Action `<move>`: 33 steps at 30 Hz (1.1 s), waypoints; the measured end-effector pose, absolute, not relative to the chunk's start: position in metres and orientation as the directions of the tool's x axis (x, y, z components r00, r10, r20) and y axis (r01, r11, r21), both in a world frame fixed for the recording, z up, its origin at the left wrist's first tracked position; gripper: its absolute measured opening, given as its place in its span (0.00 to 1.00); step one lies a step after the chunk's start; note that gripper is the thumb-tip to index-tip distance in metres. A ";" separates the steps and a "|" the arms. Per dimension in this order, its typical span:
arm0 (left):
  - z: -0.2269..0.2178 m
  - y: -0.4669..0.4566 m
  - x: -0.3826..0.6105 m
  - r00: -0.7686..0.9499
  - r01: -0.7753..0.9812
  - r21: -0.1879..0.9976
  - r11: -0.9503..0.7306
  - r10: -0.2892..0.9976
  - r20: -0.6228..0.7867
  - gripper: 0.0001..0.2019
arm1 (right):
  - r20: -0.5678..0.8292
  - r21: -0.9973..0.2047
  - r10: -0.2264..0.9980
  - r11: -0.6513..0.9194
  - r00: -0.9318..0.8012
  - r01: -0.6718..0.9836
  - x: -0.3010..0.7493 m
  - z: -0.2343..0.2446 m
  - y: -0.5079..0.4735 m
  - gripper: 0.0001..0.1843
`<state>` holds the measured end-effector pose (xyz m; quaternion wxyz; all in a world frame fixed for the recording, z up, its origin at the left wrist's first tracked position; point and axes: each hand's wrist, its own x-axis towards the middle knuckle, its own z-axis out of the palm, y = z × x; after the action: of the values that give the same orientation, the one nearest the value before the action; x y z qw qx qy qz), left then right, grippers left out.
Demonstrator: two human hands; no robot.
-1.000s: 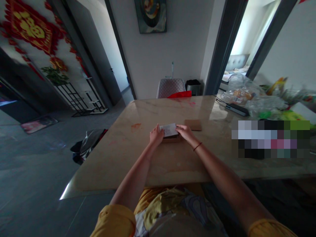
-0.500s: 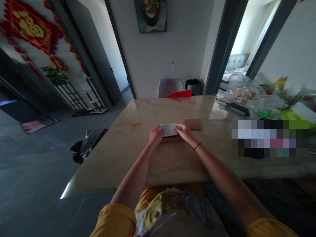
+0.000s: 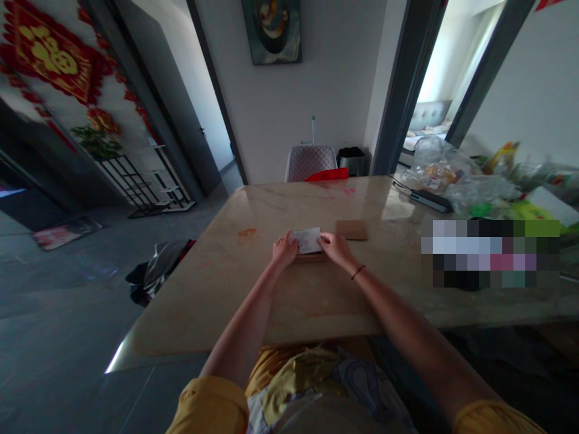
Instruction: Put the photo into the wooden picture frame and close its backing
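Note:
A pale rectangular piece with faint print (image 3: pixel 307 240), like a paper or booklet, lies between my two hands over a shallow brown box (image 3: pixel 310 258) on the table. My left hand (image 3: pixel 284 248) has its fingers closed along the left edge of the pale piece. The right edge is pinched by my right hand (image 3: pixel 335 248), thumb and fingers together. A flat brown cardboard piece (image 3: pixel 351 229) rests just beyond my right hand, apart from the box. What fills the box under the pale piece is hidden.
The marble-look table (image 3: pixel 203 313) has an orange stain (image 3: pixel 246 235). At the right stand plastic bags (image 3: pixel 438 169), a dark elongated device (image 3: pixel 429 200) with a cable, and a blurred-out patch. A quilted chair (image 3: pixel 311 163) stands at the far edge.
The near edge of the pale piece sits slightly lower in view, and my right-hand fingers have shifted a little along its right side. The camera view has moved slightly.

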<state>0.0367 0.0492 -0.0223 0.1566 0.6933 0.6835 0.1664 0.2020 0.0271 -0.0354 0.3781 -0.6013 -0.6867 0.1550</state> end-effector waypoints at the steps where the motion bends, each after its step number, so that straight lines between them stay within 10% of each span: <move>1: -0.023 0.049 0.037 0.012 0.896 0.443 -0.020 1.000 0.019 0.26 | 0.346 -0.632 0.938 0.230 0.004 0.740 0.201 -0.035 0.026 0.13; 6: -0.024 0.046 0.037 0.016 0.896 0.444 -0.031 0.999 0.039 0.26 | 0.388 -0.545 0.921 0.198 0.036 0.815 0.198 -0.033 0.021 0.14; 33: -0.028 0.049 0.036 0.026 0.900 0.434 -0.034 0.999 0.025 0.27 | 0.149 -0.873 0.980 0.068 0.131 0.483 0.220 -0.041 0.039 0.07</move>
<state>0.0363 0.0493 -0.0283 0.1510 0.7000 0.6784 0.1642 0.2201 0.0390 -0.0406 0.4287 -0.6180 -0.5919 0.2898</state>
